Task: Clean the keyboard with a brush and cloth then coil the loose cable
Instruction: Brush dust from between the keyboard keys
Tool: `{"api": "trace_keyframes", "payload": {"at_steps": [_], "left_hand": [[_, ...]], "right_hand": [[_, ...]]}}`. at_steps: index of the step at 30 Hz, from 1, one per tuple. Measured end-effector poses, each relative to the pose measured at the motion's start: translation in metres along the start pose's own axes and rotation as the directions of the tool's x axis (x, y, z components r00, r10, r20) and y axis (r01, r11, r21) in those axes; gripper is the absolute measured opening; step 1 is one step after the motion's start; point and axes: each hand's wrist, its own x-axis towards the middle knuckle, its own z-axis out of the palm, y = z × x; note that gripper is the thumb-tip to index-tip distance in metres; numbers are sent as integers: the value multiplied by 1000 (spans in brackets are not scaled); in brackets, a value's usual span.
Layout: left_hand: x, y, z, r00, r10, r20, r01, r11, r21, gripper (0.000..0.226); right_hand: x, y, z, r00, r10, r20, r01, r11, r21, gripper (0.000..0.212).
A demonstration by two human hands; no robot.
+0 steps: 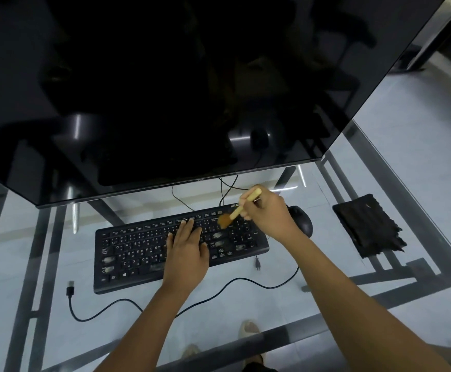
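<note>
The glass table [396, 183] is showing a pale tiled floor and its dark frame bars straight through the top, and a big dark monitor [165, 89] is looming over the far edge. The black keyboard [138, 253] is sitting mid-table, white legends on the keys, too small to read, with grey dusty smears on several keys. The left hand [186, 253] is lying flat on the keys, fingers stretched out, gripping nothing. The right hand [268, 216] is pinching the wooden brush [239, 208] closed-fingered, bristles touching the keys near the keyboard's far right corner. A black mouse [303, 221] is sitting just beside that hand. The folded black cloth [366, 226] is lying near the right edge. The loose cable [245, 283] is snaking along the near side, its USB plug [70, 289] left of the keyboard.
</note>
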Motion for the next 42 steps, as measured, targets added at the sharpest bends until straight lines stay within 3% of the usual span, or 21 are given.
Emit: {"api": "trace_keyframes", "payload": {"at_steps": [4,7,10,12,14,17,20,24,27,30,32,34,37,40,42], "left_hand": [[-2,4,1,1000,-1,5,1,1000,7,43],[-3,3,0,1000,-4,8,4,1000,13,43],[-3,3,0,1000,-10,9,10,1000,11,44],[-1,3,0,1000,-13,5,13,1000,4,44],[0,2,1,1000,-12,0,12,1000,7,43],[-3,-1,4,1000,-4,-12,4,1000,6,42],[-2,-4,5,1000,4,-16,-4,1000,1,42],[-2,-1,6,999,-2,-32,1,1000,-19,42],[-2,0,6,999,-10,-34,9,1000,-25,42],[-2,0,7,1000,-7,-30,6,1000,-21,42],[-1,0,6,1000,-9,-26,8,1000,-25,42],[-1,-1,6,1000,-5,-22,4,1000,-25,43],[-1,-1,5,1000,-2,-17,1,1000,-27,43],[-2,-7,2,1000,-4,-11,4,1000,-24,43],[-4,-11,1,1000,1,-10,-1,1000,-8,43]], "right_hand": [[-1,3,-7,989,-21,-149,18,1000,-22,5],[-1,5,-8,1000,-1,-17,-1,995,-99,8],[0,5,-14,989,15,-150,-31,994,-104,6],[0,5,-18,997,54,-57,-57,996,-64,5],[-2,5,-18,998,57,12,-55,988,-143,6],[-4,4,-25,992,33,-124,-51,988,-148,7],[-8,3,-26,997,43,71,-31,985,-171,8],[-11,1,-33,995,17,-100,-37,977,-210,7],[-18,3,-31,999,9,35,1,959,-282,10],[-23,3,-36,999,2,-34,-13,952,-305,8],[-22,5,-37,1000,13,15,-8,958,-286,8],[-23,8,-35,999,19,46,1,922,-387,8],[-20,16,-35,998,19,-65,-40,936,-350,6],[-14,11,-30,1000,-14,15,19,924,-383,12],[-9,4,-28,992,-73,-104,28,923,-383,12]]}}
